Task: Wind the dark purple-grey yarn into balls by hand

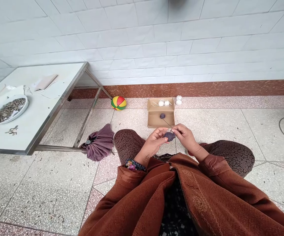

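In front of my lap, my left hand [156, 141] is closed on a dark purple-grey ball of yarn [169, 136], with thumb and fingers on its left side. My right hand [185, 137] pinches the yarn strand [167, 123] just above the ball. That strand runs down to a smaller dark yarn ball [162, 116] in an opened cardboard box [154, 123] on the floor. Two white yarn balls [161, 103] lie at the box's lid side, and more white yarn [178, 100] sits beside it.
At left stands a metal-framed table [45, 108] with a white dish of sunflower seed shells [9, 110] and a folded cloth [45, 82]. A colourful ball [119, 103] rests near the wall. A gathered purple cloth bag [99, 142] is by the table leg. Wire hoop [283, 129] lies far right.
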